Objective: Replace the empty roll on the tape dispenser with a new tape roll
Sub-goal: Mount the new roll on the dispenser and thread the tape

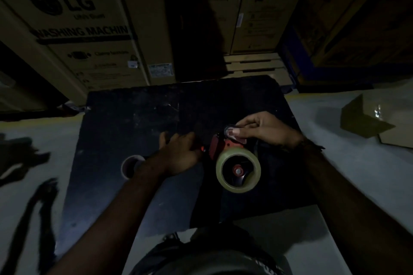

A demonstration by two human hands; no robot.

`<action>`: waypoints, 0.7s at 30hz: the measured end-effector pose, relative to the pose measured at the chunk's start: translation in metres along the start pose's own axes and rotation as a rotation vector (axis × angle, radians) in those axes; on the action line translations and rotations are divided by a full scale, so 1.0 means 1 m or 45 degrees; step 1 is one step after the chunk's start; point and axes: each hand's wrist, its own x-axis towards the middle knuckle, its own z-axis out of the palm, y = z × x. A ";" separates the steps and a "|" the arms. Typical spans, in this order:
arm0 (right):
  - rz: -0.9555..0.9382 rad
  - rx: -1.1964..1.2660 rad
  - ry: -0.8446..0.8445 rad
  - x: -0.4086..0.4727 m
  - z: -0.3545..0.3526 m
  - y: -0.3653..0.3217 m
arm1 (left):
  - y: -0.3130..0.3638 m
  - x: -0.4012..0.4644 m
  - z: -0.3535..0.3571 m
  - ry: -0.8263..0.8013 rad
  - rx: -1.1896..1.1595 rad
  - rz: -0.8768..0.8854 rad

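Note:
A red tape dispenser [220,146] lies on a black board [134,123] on the floor. A full roll of clear tape [238,169] sits on its red hub. My left hand [181,154] is closed around the dispenser's handle end, which it hides. My right hand [266,129] pinches the loose end of the tape [233,133] at the dispenser's front. The empty cardboard roll [131,166] lies on the board to the left, partly behind my left forearm.
Tall cardboard washing-machine boxes [85,29] stand behind the board. An open cardboard box [380,123] lies on the pale floor to the right. Dark scraps [24,158] lie on the floor at the left. The scene is very dim.

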 end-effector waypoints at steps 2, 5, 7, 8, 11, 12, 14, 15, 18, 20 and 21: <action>-0.037 -0.002 0.018 -0.002 -0.001 0.004 | 0.008 0.001 0.002 0.060 -0.215 -0.022; -0.092 -0.103 0.051 -0.005 0.000 0.007 | 0.024 0.003 0.008 0.136 -0.354 -0.059; -0.116 -0.108 0.077 -0.007 -0.002 0.005 | 0.032 0.004 0.014 0.160 -0.315 -0.082; -0.131 -0.105 0.088 -0.010 -0.003 0.004 | 0.036 0.003 0.015 0.195 -0.294 -0.078; -0.159 -0.120 0.105 -0.017 -0.006 0.003 | 0.043 -0.001 0.017 0.282 -0.320 -0.069; -0.160 -0.110 0.108 -0.019 -0.006 0.003 | 0.045 -0.003 0.017 0.301 -0.347 -0.073; -0.149 -0.085 0.107 -0.021 -0.007 0.003 | 0.047 -0.002 0.021 0.323 -0.399 -0.098; -0.145 -0.076 0.104 -0.022 -0.007 0.003 | 0.049 -0.004 0.022 0.332 -0.419 -0.107; -0.130 -0.027 0.106 -0.024 -0.007 0.006 | 0.059 -0.009 0.023 0.358 -0.505 -0.148; -0.131 0.001 0.108 -0.025 -0.008 0.008 | 0.066 -0.013 0.022 0.393 -0.501 -0.123; -0.129 0.007 0.109 -0.025 -0.008 0.010 | 0.067 -0.014 0.023 0.421 -0.477 -0.094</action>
